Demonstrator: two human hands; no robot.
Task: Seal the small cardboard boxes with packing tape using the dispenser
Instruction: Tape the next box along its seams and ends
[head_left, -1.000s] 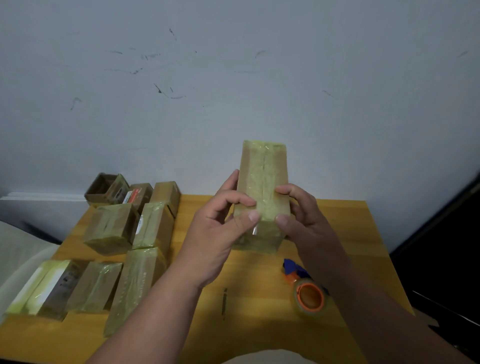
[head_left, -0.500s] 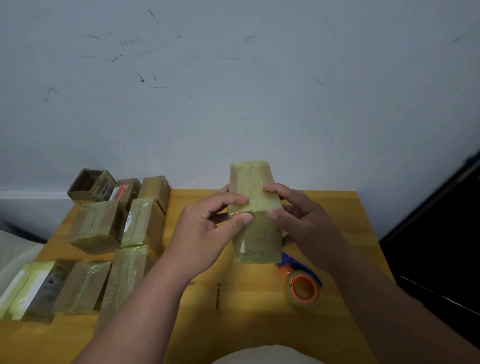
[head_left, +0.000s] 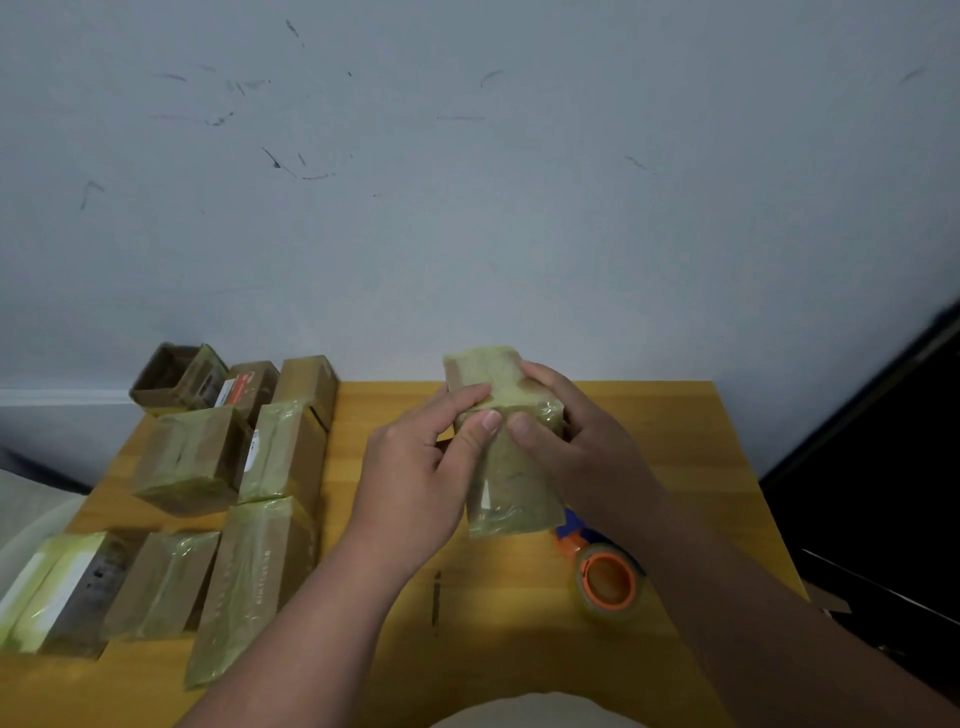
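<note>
Already most boxes (head_left: 228, 499) at nine o'clock on the worktop (head_left: 675, 467) look taped, one at ten o'clock open (head_left: 166, 374), while both hands (head_left: 415, 483) (head_left: 576, 441) grip a wrapped box (head_left: 506, 467) at centre, thumbs pressing tape, dispenser (head_left: 605, 577) idle at four o'clock.

Dim, flat indoor light with a greenish cast. The forearms throw a soft shadow on the counter (head_left: 519, 613) near the bottom edge. The taped box (head_left: 506, 467) shows faint glare. Wide-angle bending curves the edges; detail is soft throughout.
</note>
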